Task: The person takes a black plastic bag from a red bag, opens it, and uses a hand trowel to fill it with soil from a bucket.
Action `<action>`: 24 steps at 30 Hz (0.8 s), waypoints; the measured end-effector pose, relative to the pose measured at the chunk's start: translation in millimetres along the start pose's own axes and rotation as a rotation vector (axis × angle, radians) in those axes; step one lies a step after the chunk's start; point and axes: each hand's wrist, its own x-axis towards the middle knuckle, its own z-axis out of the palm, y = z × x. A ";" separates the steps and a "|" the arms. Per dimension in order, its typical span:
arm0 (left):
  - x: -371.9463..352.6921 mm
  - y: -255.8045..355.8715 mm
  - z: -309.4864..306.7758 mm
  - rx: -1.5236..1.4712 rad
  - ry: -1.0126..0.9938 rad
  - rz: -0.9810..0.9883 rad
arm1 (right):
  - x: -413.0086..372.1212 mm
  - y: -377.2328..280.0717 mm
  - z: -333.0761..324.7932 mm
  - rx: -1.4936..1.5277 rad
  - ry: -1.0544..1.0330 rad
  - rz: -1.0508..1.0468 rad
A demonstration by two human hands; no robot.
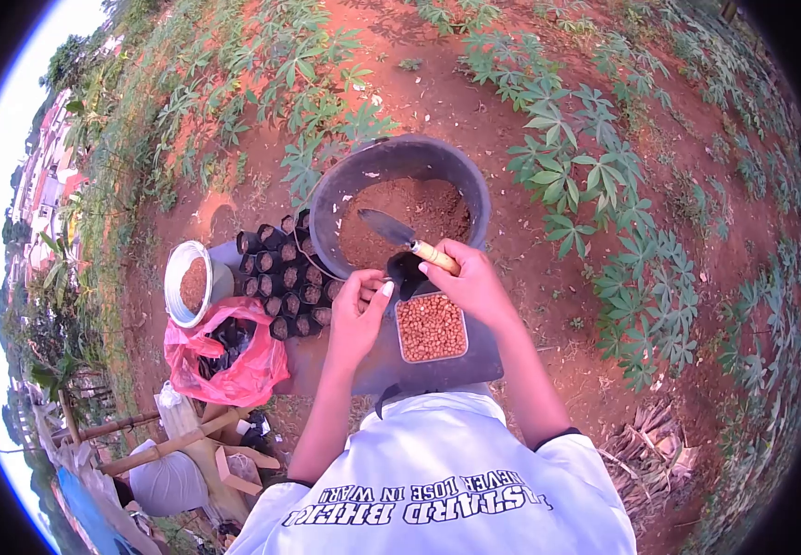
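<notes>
A small black bag (407,272) is held between my two hands, in front of a large dark basin (480,199) of reddish soil (406,209). My left hand (361,303) pinches the bag's left edge. In my right hand (468,280) are the wooden handle of a trowel (437,258) and the bag's right edge. The trowel's blade points up and left over the soil. Just below the bag sits a square clear container (432,328) full of tan seeds or kernels. Left of the basin, several small black bags (290,278) filled with soil stand close together.
A white bucket (173,284) with soil stands at the left. Below it lies a pink plastic bag (266,356) with black plastic inside. Bamboo poles (169,446) and a cardboard box (238,467) are at the lower left. Leafy plants (558,166) grow on both sides.
</notes>
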 end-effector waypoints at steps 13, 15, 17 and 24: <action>4.8 24.1 -2.2 0.205 0.102 -0.060 | -0.6 -22.9 21.4 -0.154 0.015 -0.035; 4.1 20.8 -9.8 0.206 0.101 -0.042 | -0.8 -27.4 25.9 -0.163 0.023 -0.020; 3.5 16.6 -19.1 0.187 0.097 -0.030 | -1.7 -34.9 30.0 -0.186 0.037 -0.021; 3.8 7.3 -49.6 0.069 0.005 -0.013 | -12.1 -55.2 47.3 -0.220 0.086 0.004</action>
